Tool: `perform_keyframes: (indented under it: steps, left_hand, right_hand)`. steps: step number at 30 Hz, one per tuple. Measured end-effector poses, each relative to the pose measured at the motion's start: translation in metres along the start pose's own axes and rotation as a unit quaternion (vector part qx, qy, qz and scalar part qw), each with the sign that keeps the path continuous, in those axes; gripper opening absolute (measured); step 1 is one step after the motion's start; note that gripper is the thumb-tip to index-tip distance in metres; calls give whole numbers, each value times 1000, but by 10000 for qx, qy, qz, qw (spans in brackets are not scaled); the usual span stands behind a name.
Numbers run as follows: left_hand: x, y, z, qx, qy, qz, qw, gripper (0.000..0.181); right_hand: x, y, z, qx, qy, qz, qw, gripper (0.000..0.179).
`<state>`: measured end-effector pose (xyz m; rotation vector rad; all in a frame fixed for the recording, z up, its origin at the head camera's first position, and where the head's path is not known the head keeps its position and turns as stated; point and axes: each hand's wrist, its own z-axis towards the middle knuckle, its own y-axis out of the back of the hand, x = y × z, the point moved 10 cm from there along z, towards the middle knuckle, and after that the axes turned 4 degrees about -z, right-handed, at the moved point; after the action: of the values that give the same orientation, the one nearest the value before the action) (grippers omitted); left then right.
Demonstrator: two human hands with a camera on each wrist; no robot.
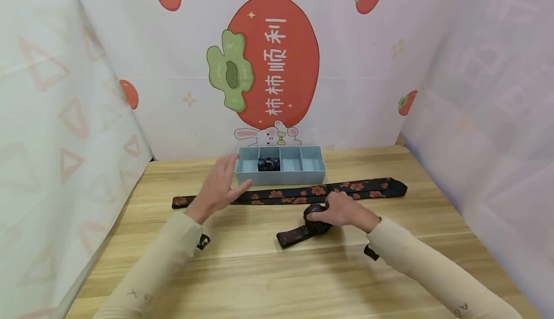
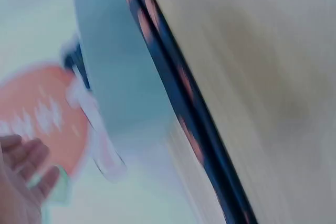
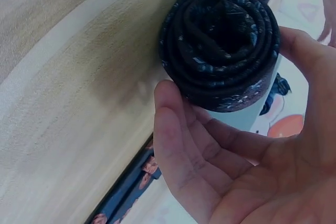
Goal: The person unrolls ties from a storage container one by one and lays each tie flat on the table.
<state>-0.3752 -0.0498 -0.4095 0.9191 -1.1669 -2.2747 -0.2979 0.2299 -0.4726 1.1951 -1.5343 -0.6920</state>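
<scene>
My right hand (image 1: 344, 209) grips a dark necktie (image 3: 231, 85) wound into a thick coil, with the thumb on one side and fingers on the other. A short tail of this tie (image 1: 295, 236) lies on the table, pointing left. My left hand (image 1: 218, 184) is raised by the left end of a light blue box (image 1: 277, 179), fingers extended and holding nothing. Behind the right hand, a long dark necktie with orange flowers (image 1: 277, 195) lies stretched across the table, folded lengthwise. Inside the box's second compartment from the left sits another rolled dark tie (image 1: 269, 164).
The box has several compartments in one row and stands at the back of the wooden table (image 1: 259, 275). White printed cloth (image 1: 355, 69) hangs behind the table, with more along the left and right sides.
</scene>
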Motion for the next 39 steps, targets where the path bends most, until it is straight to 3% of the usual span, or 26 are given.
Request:
perform_keyframes:
  steps: [3, 5, 9, 11, 14, 22, 27, 33, 35, 39]
  left_hand:
    - [-34, -7, -10, 6, -15, -536, 9986, 46]
    - [-54, -24, -16, 436, 169, -1001, 9939, 32]
    - [-85, -65, -28, 1499, 449, -1633, 9741, 23]
    - [-97, -82, -33, 1897, 439, -1690, 9662, 20]
    - [-107, -101, -39, 2185, 277, -1540, 9632, 17]
    - [-111, -120, -49, 2402, 17, -1146, 9639, 8]
    - [-99, -119, -50, 2403, 152, -772, 9675, 8]
    - [-92, -116, -50, 2409, 252, -784, 9670, 9]
    - [-94, -115, -50, 2413, 206, -804, 9669, 9]
    - [-95, -117, -50, 2450, 215, -769, 9662, 9]
  right_hand:
    - [-2, 3, -3, -96, -38, 40, 9999, 68]
    - [-3, 4, -5, -130, -40, 50, 9999, 68]
    - [-5, 4, -8, -178, -22, 174, 9997, 67]
    - [-6, 4, -9, -218, 29, 261, 9994, 66]
    - [-8, 4, -12, -275, 102, 414, 9987, 66]
    - [-18, 2, -19, -276, 279, 749, 9964, 64]
    - [-30, 3, -22, -327, 91, 969, 9947, 48]
    - [-37, 8, -25, -517, -124, 1126, 9922, 43]
    - [-33, 12, -25, -661, -40, 1037, 9924, 42]
    - [-9, 24, -23, -1042, 534, 600, 9913, 34]
